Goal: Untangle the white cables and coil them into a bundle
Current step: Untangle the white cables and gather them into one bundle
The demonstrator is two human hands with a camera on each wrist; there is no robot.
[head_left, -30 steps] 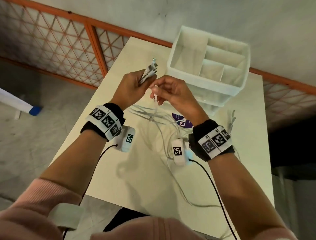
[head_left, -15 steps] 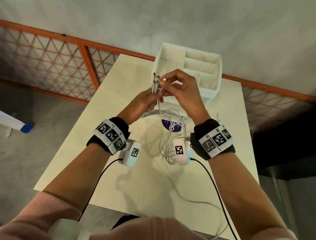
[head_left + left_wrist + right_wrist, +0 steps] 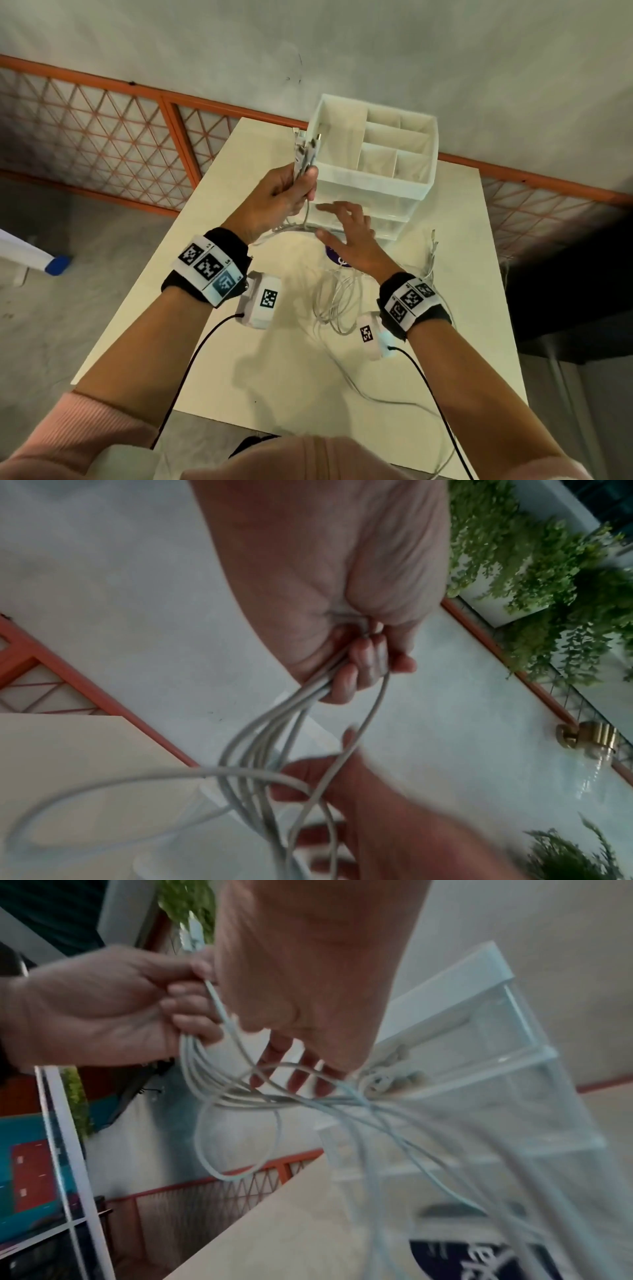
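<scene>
My left hand [image 3: 284,195] is raised above the table and grips several white cables [image 3: 337,298] near their plug ends [image 3: 306,150], which stick up past its fingers. The cables hang from the fist [image 3: 356,669] in loops down to the table. My right hand [image 3: 346,233] is just below and to the right, fingers spread and straight, reaching among the hanging strands without closing on any. In the right wrist view its fingers [image 3: 294,1074] sit beside the looping cables [image 3: 240,1096]. More cable trails toward the near table edge.
A white compartmented organiser [image 3: 373,164] stands at the back of the cream table [image 3: 212,373], right behind the hands. A purple sticker [image 3: 334,257] lies on the table under the right hand. More plug ends [image 3: 432,250] lie at the right. An orange lattice fence [image 3: 102,144] runs behind.
My right hand has let go of the cable ends and dropped lower with its fingers spread. The left hand keeps the ends gripped and has lifted them.
</scene>
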